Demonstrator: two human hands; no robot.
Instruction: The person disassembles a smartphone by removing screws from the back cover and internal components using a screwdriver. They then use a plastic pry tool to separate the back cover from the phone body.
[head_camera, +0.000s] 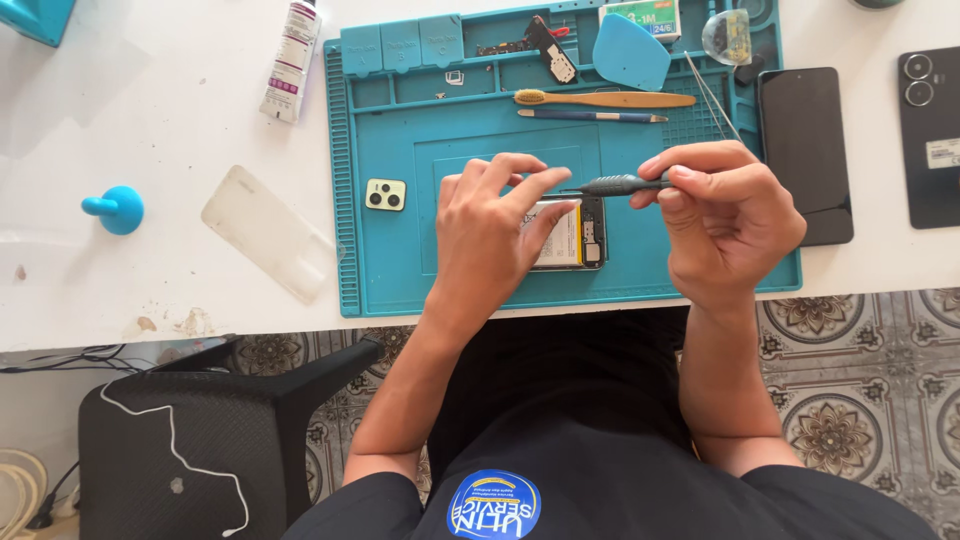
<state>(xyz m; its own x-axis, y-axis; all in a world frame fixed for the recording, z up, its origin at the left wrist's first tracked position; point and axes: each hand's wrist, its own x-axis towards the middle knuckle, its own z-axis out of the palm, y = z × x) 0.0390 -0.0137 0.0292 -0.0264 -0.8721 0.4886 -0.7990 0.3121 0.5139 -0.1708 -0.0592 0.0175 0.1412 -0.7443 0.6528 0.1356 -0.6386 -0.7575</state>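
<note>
Opened phone (580, 235) under left hand (490, 225), right hand (725, 215) pinching screwdriver (615, 185)

An opened smartphone (572, 232), its back cover removed, is seen lying flat on a teal repair mat (390, 270), its pale battery and dark lower board exposed and its upper part hidden from view. A slim grey-handled screwdriver (612, 185) is held horizontally just above it, tip pointing left.

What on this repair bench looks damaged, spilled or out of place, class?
Brownish stains mark the white table near its front edge, left of the teal mat. A clear phone cover lies askew off the mat. Nothing else stands out.
</note>
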